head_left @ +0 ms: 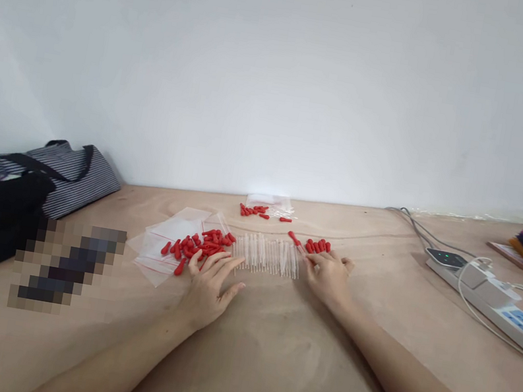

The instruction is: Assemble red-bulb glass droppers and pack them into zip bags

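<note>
The left hand (210, 288) is held palm down with its fingers loosely spread and its thumb set apart, laid over the near right edge of a loose pile of red, pear-shaped bulbs (188, 247); whether anything is touched beneath its fingertips cannot be told. The pile is spread partly over flat, clear plastic zip bags (153, 241) with red seal lines, whose corners are fanned out to the left. By the right hand (328, 277), thumb and fingers are closed on a slim, clear tube tipped with a red bulb (293, 236), which is pointed toward the far left. Between the hands, a row of slim, clear plastic tubes (266, 254) is laid side by side, its left end reached by the pile and its right end by the held piece. Just beyond the right hand, a small cluster of red bulbs (318, 246) is gathered. Farther off, near the wall (279, 92), more red bulbs (253, 210) are scattered beside a pale plastic sheet (268, 202).

Bare wood of the light brown tabletop (258, 363) is left between the forearms, on the near side of the row. At right, room is bounded by a white power strip (489, 302); at far left, by a black-and-white striped bag (80, 182).
</note>
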The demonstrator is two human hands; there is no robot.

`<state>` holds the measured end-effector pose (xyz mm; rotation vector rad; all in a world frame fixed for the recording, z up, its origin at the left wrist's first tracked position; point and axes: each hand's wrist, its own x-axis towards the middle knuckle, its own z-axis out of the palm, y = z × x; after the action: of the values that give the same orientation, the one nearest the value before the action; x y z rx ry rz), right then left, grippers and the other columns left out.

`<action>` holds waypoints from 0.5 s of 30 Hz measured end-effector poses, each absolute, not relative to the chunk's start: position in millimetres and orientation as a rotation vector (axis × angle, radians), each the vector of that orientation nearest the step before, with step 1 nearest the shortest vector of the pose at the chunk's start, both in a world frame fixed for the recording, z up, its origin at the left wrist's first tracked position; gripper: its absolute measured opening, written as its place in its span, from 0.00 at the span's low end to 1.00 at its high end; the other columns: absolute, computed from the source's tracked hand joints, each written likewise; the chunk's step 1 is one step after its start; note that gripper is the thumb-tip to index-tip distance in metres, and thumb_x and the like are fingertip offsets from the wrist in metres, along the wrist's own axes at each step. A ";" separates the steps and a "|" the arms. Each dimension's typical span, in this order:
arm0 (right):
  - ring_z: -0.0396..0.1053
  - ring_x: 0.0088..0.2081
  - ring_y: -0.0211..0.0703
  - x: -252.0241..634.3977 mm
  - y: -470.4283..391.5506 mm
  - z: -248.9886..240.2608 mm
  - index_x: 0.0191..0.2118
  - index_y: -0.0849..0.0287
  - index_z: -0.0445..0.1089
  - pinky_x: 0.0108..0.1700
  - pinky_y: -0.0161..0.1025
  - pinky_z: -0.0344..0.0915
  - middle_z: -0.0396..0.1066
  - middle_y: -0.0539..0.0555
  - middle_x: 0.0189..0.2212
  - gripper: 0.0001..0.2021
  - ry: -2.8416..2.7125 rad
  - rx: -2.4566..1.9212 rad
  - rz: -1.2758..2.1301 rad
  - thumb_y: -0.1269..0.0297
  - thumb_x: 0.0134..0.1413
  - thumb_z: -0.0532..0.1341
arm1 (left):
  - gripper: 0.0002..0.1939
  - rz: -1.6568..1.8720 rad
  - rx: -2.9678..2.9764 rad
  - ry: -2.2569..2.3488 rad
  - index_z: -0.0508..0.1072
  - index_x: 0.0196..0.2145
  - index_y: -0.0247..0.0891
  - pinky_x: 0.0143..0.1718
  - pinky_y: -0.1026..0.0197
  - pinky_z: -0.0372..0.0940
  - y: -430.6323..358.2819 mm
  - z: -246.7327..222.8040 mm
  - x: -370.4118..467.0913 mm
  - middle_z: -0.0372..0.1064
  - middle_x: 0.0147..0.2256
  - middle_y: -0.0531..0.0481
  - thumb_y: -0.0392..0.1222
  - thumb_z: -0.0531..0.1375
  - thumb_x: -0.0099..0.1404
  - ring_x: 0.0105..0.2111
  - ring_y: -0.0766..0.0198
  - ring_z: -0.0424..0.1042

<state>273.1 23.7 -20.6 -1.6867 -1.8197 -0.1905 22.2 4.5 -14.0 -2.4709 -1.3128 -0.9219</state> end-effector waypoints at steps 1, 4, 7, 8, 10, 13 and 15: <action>0.60 0.36 0.44 277.2 29.1 -21.1 0.28 0.55 0.72 0.40 0.45 0.41 0.72 0.53 0.28 0.12 -1.760 -1.784 -0.173 0.63 0.53 0.52 | 0.16 -0.918 -2.468 -1.326 0.63 0.46 0.41 0.53 0.43 0.34 4.8 -14.0 22.1 0.70 0.42 0.47 0.44 0.54 0.60 0.47 0.54 0.63; 0.62 0.37 0.47 283.4 40.1 -23.3 0.28 0.55 0.72 0.40 0.45 0.42 0.72 0.54 0.26 0.14 -1.702 -1.994 -0.111 0.62 0.52 0.50 | 0.15 -0.902 -2.480 -1.338 0.64 0.46 0.41 0.53 0.43 0.34 5.0 -13.7 23.1 0.70 0.41 0.47 0.42 0.54 0.59 0.46 0.55 0.64; 0.63 0.37 0.48 281.5 43.7 -25.1 0.29 0.56 0.72 0.41 0.46 0.43 0.71 0.55 0.25 0.14 -1.715 -2.098 -0.078 0.60 0.52 0.50 | 0.15 -0.885 -2.483 -1.344 0.65 0.45 0.42 0.53 0.43 0.33 4.9 -14.0 23.8 0.70 0.41 0.48 0.41 0.55 0.58 0.46 0.55 0.64; 0.64 0.37 0.48 280.1 44.0 -25.3 0.31 0.56 0.72 0.41 0.46 0.43 0.71 0.55 0.25 0.14 -1.719 -2.120 -0.076 0.60 0.52 0.50 | 0.15 -0.880 -2.481 -1.346 0.65 0.44 0.42 0.53 0.43 0.33 5.0 -14.3 23.9 0.70 0.41 0.48 0.41 0.55 0.58 0.46 0.55 0.63; 0.65 0.37 0.48 277.2 44.8 -25.4 0.34 0.57 0.71 0.43 0.46 0.43 0.71 0.56 0.26 0.14 -1.726 -2.155 -0.078 0.60 0.52 0.50 | 0.14 -0.867 -2.481 -1.350 0.66 0.44 0.43 0.53 0.43 0.33 5.2 -14.9 23.8 0.70 0.41 0.49 0.41 0.55 0.58 0.46 0.55 0.63; 0.66 0.35 0.47 274.8 47.2 -24.9 0.36 0.59 0.69 0.44 0.45 0.43 0.71 0.56 0.27 0.14 -1.735 -2.202 -0.067 0.60 0.51 0.50 | 0.13 -0.858 -2.473 -1.365 0.66 0.42 0.43 0.53 0.42 0.34 5.5 -15.1 24.0 0.70 0.41 0.49 0.41 0.55 0.58 0.46 0.55 0.63; 0.67 0.34 0.46 274.6 49.2 -24.7 0.37 0.60 0.68 0.44 0.45 0.43 0.71 0.56 0.27 0.14 -1.733 -2.225 -0.062 0.60 0.52 0.50 | 0.12 -0.859 -2.461 -1.386 0.67 0.42 0.44 0.52 0.42 0.35 5.8 -15.0 24.0 0.70 0.41 0.50 0.40 0.56 0.57 0.46 0.55 0.63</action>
<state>274.6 49.2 -24.7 -2.2249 -1.7334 -0.0625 24.0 5.8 -15.0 -2.4608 -1.3858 -0.8588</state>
